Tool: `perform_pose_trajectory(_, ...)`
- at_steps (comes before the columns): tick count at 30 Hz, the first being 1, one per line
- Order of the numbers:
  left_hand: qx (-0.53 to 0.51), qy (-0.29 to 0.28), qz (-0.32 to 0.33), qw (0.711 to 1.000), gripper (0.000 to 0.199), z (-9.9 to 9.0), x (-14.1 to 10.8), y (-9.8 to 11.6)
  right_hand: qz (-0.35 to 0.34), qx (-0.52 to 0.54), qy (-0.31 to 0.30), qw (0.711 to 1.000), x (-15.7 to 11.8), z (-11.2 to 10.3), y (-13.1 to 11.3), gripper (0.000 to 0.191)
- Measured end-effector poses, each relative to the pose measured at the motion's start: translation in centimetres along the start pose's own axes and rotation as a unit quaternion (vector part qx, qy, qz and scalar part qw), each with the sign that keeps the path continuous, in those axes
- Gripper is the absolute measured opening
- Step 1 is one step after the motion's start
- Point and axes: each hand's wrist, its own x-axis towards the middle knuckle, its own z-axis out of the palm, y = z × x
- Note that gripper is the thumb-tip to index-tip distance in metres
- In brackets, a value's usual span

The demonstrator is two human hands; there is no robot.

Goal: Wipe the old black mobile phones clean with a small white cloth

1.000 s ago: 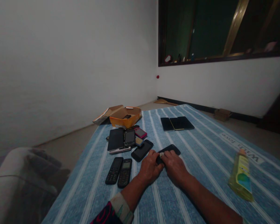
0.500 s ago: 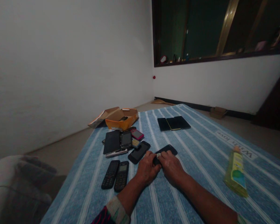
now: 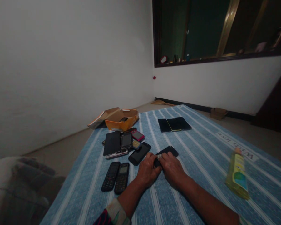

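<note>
A black phone (image 3: 170, 150) lies slantwise on the striped cloth, partly covered by both hands. My left hand (image 3: 147, 171) is closed with its fingers and thumb at the phone's near left end. My right hand (image 3: 172, 168) rests over the phone's middle, fingers curled in against it and almost touching the left fingertips. A small pale patch shows at the right fingertips, too small to make out. Just left of my left hand lies another dark touchscreen phone (image 3: 140, 153). Two black keypad phones, one farther left (image 3: 110, 176) and one nearer my wrist (image 3: 122, 178), lie side by side.
Beyond the hands is a heap of phones with a black flat one (image 3: 112, 143) and a pink one (image 3: 138, 135). An orange open box (image 3: 122, 126) stands behind it. Dark phones (image 3: 174, 124) lie in a row at the back. A yellow-green packet (image 3: 238, 175) is right.
Both hands stay on the black phone with almost no visible movement. The whole view has shifted very slightly; the other things lie as before.
</note>
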Motion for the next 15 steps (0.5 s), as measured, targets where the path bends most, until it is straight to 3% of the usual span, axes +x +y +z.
perform_pose_trajectory(15, 0.008, -0.001, 0.004, 1.0, 0.02, 0.03, -0.03, -0.11, 0.0, -0.003, -0.004, 1.0, 0.13, -0.16, 0.03, 0.028)
